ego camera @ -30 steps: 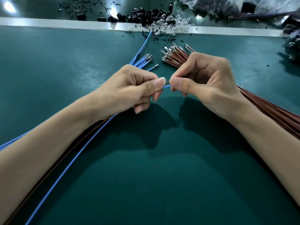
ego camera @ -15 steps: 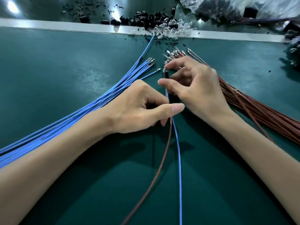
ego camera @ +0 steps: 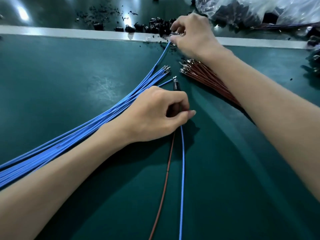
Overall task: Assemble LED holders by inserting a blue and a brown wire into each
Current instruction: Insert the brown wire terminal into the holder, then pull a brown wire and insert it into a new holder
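My left hand rests mid-mat, fingers closed on a blue wire and a brown wire that trail toward me. Their far ends sit in a black LED holder poking out beyond my knuckles. My right hand is stretched to the far edge, fingers curled into the pile of black holders and clear LEDs; what it grips is hidden. A bundle of blue wires fans out left. The brown wire bundle lies partly under my right forearm.
A pale strip borders the green mat at the back. Behind it are scattered black bits and clear plastic bags of parts. More dark parts sit at the right edge.
My right hand let go of the holder and reached away to the far parts pile. My left hand stayed holding the two wires with the holder on them.
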Demonstrator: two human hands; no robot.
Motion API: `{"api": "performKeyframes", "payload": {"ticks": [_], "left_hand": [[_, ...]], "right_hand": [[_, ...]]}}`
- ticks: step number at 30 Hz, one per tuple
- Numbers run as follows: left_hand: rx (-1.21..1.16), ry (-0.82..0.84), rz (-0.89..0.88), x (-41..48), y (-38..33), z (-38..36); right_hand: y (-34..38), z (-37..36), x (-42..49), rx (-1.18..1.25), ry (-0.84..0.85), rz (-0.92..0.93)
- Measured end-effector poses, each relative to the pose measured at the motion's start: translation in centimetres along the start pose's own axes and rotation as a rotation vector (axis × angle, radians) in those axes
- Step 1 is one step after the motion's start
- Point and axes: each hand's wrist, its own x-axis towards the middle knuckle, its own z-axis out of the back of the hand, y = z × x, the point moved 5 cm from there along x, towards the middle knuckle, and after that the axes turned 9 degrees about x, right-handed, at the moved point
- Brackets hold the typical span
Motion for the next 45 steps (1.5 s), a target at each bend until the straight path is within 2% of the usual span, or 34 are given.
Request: {"api": "performKeyframes", "payload": {"ticks": [2,7,12,16,19,22,26,30,35,37,40,42,45], "left_hand": [[-0.016,-0.003,0.006,-0.1,0.0,0.0],[-0.047,0.005,0.004,0.1,0.2,0.3],[-0.054,0.012,0.008,0.2,0.2,0.2],[-0.070,0.004,0.020,0.2,0.3,0.2],[-0.092,0.010,0.030,0.1,0.5,0.3],[-0.104,0.023,0.045,0.1,0.5,0.3],[-0.117,0.027,0.046,0.2,0.5,0.4],[-0.250,-0.056,0.167,0.3,1.3,0.5],[-0.257,-0.401,0.352,0.1,3.1,2.1],[-0.213,-0.382,0.381,0.2,3.4,1.9],[-0.035,-0.295,0.229,0.5,2.6,1.5],[-0.050,-0.294,0.205,0.5,2.5,1.6],[-0.153,-0.259,0.273,0.4,3.0,1.4]], "right_hand": [[-1.0,-1.5,1.8,-0.094,0.074,-0.085],[-1.4,-2.3,2.4,-0.168,-0.063,-0.186],[-1.1,-2.2,2.4,-0.194,-0.037,-0.220],[0.2,-1.9,3.5,-0.175,-0.060,-0.154],[0.8,-3.2,4.4,-0.195,0.021,-0.097],[0.7,-3.3,4.7,-0.214,-0.029,-0.089],[0.8,-2.9,3.0,-0.207,-0.009,-0.041],[2.7,-1.2,0.0,-0.094,-0.114,0.015],[4.0,0.0,-6.6,0.293,-0.007,-0.037],[3.3,0.5,-9.6,0.464,0.023,-0.123],[2.6,0.7,-12.4,0.727,0.098,-0.163],[2.5,1.0,-13.2,0.678,0.084,-0.084],[2.0,2.7,-13.5,0.233,-0.102,0.091]]}}
